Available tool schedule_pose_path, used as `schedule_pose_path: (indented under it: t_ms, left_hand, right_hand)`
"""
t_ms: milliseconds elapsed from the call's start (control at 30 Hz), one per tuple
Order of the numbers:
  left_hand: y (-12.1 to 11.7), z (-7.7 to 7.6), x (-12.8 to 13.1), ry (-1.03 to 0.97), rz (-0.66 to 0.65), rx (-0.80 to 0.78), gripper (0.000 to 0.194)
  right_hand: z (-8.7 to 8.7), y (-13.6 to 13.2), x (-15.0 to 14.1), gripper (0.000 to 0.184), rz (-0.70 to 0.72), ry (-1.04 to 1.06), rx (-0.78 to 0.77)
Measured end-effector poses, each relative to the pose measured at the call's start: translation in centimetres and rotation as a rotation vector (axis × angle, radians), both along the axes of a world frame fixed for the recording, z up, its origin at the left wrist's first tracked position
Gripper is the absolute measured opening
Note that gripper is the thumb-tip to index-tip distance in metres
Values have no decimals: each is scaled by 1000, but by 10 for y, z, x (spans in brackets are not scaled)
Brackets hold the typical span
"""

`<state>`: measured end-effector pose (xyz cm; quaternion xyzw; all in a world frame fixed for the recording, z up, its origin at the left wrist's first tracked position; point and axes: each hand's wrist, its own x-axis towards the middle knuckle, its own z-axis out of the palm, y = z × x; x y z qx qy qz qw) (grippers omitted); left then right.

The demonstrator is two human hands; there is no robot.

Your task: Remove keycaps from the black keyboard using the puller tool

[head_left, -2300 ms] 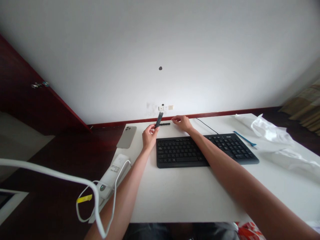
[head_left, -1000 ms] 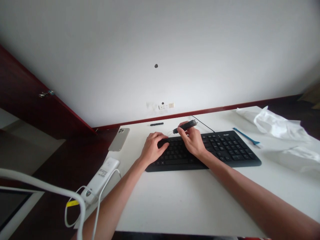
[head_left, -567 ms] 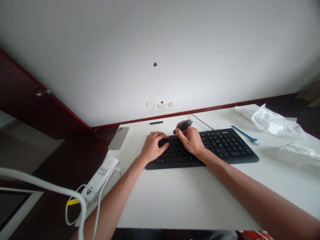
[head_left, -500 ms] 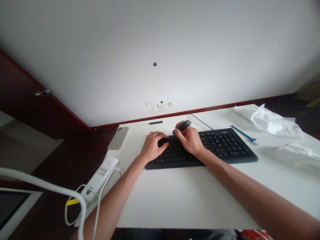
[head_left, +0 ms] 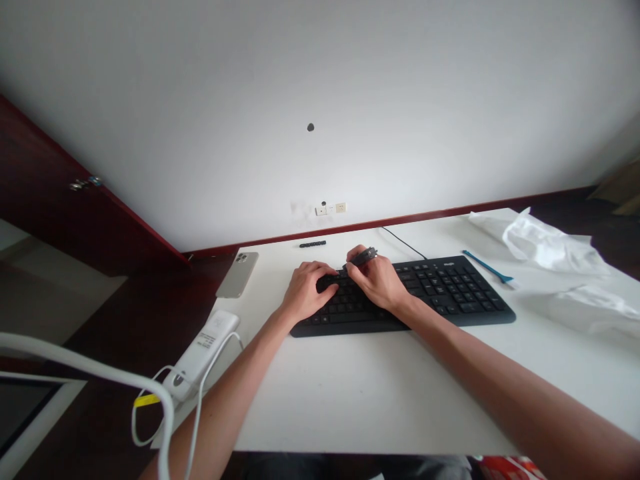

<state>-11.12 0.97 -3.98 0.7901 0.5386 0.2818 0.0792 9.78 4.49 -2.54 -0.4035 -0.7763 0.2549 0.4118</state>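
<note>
Two bare forearms reach forward from the near edge of a white worktop (head_left: 380, 400) to a black keyboard (head_left: 450, 297) lying near its middle. The left hand (head_left: 305, 290) sits on the upper left keys, its grip curled downward; whether its fingertips pinch anything cannot be told. The right hand (head_left: 377, 281) is closed around a black pen-shaped tool (head_left: 365, 256), which shows only in part above the fingers. It lies almost level, just above the keyboard's top edge, with its near tip beside the left hand's fingers.

A short black strip (head_left: 313, 244) lies on the worktop beyond the keyboard, near the far edge, and a thin black cable (head_left: 403, 235) runs from the keyboard toward that edge. To the left are a titanium-coloured smartphone (head_left: 237, 274), back up, and a white oblong device (head_left: 203, 353) at the left edge, with a white cable (head_left: 200, 393) looping over the side and a yellow tag (head_left: 146, 401) on it. To the right lie a slim blue plastic tool (head_left: 487, 267) and crumpled white plastic sheeting (head_left: 543, 243) — this reaches the far right corner.
</note>
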Motion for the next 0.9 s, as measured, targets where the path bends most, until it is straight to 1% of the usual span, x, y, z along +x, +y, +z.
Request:
schedule_pose_path:
  t_ms: [167,333,467,533,633,900]
  left_hand:
    - [1,-1,-1,-3,-4,1,22]
    - [1,-2,-1,-1,-6,0,23]
    - [2,-3,-1,-5,-9,4,23]
    - [1,-2,-1,-8,-9,6,23]
    - [0,-1,-1,-11,-8,7,22]
    - [-1,0,-1,-1,-8,6,21]
  right_hand:
    - [0,1,0,15,-23,-49,-7]
    - [-3,4,0,36,-14,-166,24]
    - [-4,7,1,47,-33,-157,-34]
    - [-3,8,2,47,-44,-128,-67]
    - [-1,8,3,43,-36,-80,-116]
    - [-4,17,8,29,65,51,-262]
